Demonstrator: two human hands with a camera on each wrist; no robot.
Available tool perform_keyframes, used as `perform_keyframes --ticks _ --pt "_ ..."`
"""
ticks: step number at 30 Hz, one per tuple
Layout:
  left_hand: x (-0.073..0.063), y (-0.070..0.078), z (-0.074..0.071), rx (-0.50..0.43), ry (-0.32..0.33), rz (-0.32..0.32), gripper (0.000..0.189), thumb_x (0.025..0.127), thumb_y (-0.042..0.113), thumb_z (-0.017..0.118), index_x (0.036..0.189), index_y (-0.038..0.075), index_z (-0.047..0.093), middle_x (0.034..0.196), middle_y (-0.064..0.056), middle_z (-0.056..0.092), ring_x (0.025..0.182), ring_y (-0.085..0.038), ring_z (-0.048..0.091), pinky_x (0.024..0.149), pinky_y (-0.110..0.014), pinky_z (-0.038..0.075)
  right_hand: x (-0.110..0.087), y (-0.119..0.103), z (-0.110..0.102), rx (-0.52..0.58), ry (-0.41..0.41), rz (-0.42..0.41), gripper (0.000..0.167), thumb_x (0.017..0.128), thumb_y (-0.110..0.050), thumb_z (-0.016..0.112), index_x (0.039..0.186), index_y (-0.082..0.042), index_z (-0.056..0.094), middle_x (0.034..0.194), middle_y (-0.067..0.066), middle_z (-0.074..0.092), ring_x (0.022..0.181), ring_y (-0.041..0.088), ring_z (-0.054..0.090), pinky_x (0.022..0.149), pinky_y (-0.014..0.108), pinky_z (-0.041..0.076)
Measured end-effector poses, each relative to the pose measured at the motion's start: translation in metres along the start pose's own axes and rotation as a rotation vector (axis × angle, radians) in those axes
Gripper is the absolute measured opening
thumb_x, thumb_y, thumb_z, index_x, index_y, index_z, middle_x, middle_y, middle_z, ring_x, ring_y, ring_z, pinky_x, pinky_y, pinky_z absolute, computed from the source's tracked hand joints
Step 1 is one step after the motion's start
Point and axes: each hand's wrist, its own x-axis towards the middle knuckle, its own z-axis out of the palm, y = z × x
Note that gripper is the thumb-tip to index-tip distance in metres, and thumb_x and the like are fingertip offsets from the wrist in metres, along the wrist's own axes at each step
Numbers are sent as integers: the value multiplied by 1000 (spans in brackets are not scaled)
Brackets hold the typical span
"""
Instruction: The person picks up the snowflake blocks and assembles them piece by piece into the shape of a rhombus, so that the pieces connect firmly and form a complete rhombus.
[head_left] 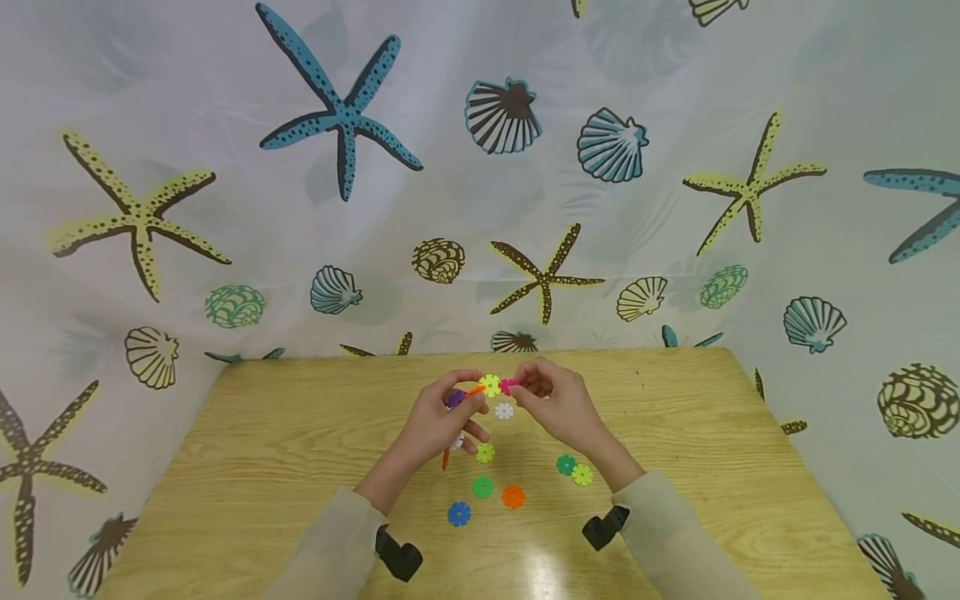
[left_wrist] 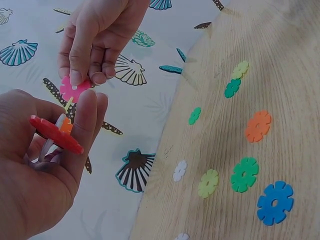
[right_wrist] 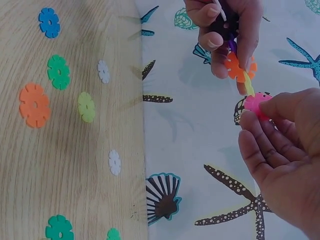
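My left hand (head_left: 438, 417) grips a small chain of notched plastic snowflake discs. In that chain I make out a purple disc (head_left: 454, 398), an orange disc (right_wrist: 234, 69), a yellow disc (head_left: 490, 385) and, in the left wrist view, a red disc (left_wrist: 56, 134). Part of the chain is hidden by the palm and fingers. Between thumb and fingertips, my right hand (head_left: 558, 404) pinches a pink disc (right_wrist: 257, 106). Its edge meets the yellow disc at the chain's end, and the two stand at an angle to each other. Both hands are raised over the table.
Loose discs lie flat on the wooden table (head_left: 300, 467): a blue disc (head_left: 459, 514), an orange loose disc (head_left: 513, 497), a green disc (head_left: 482, 487), a white disc (head_left: 504, 411) and several others. Behind the table hangs a patterned cloth (head_left: 450, 200).
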Motion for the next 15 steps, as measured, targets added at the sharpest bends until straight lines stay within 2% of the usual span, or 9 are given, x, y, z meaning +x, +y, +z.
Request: perform_keyframes --ticks 3,6,10,15 --pt "0 0 0 -1 -8 4 41 108 13 60 149 9 53 102 -14 71 68 -22 78 59 -34 65 0 0 0 6 -1 -9 8 101 -10 72 107 -6 69 92 10 76 81 33 72 68 22 56" --pt "0 0 0 3 -11 4 41 109 13 60 149 10 53 102 -14 71 69 -25 78 59 -35 65 0 1 0 6 -4 -10 8 101 -10 71 107 -6 69 93 14 76 83 37 72 68 21 55" --pt "0 0 0 8 -12 8 40 109 13 59 148 11 53 103 -14 71 72 -32 79 59 -35 65 -1 1 -1 -1 0 -4 8 101 -11 71 108 -6 68 95 16 76 81 27 71 68 21 55" --pt "-1 -1 -1 11 -11 18 40 109 13 59 149 9 53 103 -15 71 68 -23 78 58 -35 65 0 2 -2 -13 14 4 7 102 -11 70 108 -8 69 93 10 75 78 15 69 64 22 54"
